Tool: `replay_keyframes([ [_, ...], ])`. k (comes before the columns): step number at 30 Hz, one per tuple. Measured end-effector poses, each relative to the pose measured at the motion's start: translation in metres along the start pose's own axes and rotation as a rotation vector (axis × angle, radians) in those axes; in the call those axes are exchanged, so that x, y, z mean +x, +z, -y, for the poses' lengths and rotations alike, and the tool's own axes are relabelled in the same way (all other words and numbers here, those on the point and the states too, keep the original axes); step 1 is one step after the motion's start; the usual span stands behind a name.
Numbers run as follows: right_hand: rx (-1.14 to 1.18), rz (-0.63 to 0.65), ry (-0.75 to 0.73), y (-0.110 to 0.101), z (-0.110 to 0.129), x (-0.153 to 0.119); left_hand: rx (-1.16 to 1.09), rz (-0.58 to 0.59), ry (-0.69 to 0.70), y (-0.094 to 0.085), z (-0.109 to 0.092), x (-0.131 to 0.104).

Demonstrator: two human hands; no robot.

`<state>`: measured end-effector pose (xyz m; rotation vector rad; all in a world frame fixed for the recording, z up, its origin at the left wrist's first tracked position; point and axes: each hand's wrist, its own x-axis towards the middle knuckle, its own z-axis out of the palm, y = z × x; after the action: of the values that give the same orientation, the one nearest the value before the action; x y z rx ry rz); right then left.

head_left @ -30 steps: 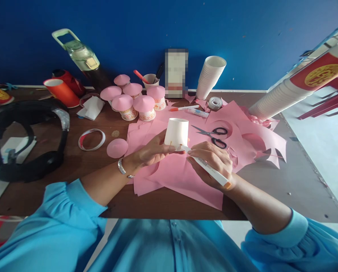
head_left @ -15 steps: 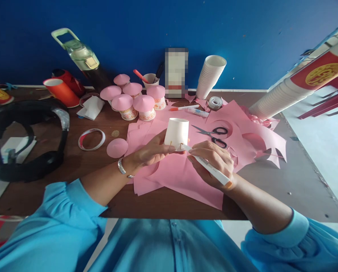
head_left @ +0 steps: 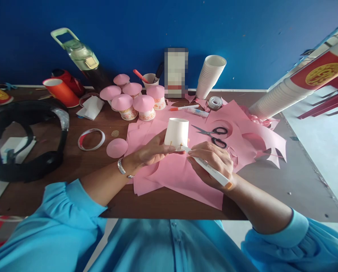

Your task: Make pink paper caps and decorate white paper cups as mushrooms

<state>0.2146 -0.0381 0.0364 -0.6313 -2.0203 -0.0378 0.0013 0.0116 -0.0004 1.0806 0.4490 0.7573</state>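
My left hand (head_left: 154,150) is closed round the lower left of a white paper cup (head_left: 177,130), thumb along its front near the bottom. Small yellow-brown drawn marks show low on the cup. Pinched in my right hand (head_left: 213,162) is a white marker pen (head_left: 210,170) with an orange end, its tip touching the cup by the right-hand mark. Pink paper sheets (head_left: 183,185) spread under both hands. Black-handled scissors (head_left: 214,133) lie just beyond my right hand. A pink paper cone (head_left: 117,147) rests left of my left hand.
Several decorated cups with pink cone tops (head_left: 144,107) stand at the back, beside a cup of markers (head_left: 151,80). A stack of white cups (head_left: 211,75) leans near the wall. Left are a tape roll (head_left: 91,139), a black headset-like frame (head_left: 30,170) and a bottle (head_left: 84,56).
The pen tip has shifted very slightly at the right-hand mark, where a little more drawn line shows. My left hand and the cup stay in place.
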Motion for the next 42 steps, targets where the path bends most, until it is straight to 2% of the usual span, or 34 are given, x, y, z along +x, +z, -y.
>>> replay_keyframes([
  [5, -0.009, -0.038, -0.015, 0.000, 0.000, 0.002, -0.007, 0.011, 0.025, -0.003, 0.002, -0.001],
  [17, -0.009, -0.003, -0.007, -0.001, 0.000, -0.001, -0.023, 0.009, 0.016, 0.003, -0.004, -0.001],
  [28, -0.021, 0.001, 0.007, 0.000, 0.000, -0.001, 0.067, 0.004, -0.010, 0.010, -0.012, 0.000],
  [35, -0.075, -0.027, -0.018, -0.002, -0.002, -0.004, 0.065, -0.039, -0.011, 0.002, -0.003, -0.001],
  [42, -0.082, -0.037, 0.086, 0.000, -0.006, -0.011, -0.057, -0.057, -0.044, -0.001, -0.002, -0.001],
])
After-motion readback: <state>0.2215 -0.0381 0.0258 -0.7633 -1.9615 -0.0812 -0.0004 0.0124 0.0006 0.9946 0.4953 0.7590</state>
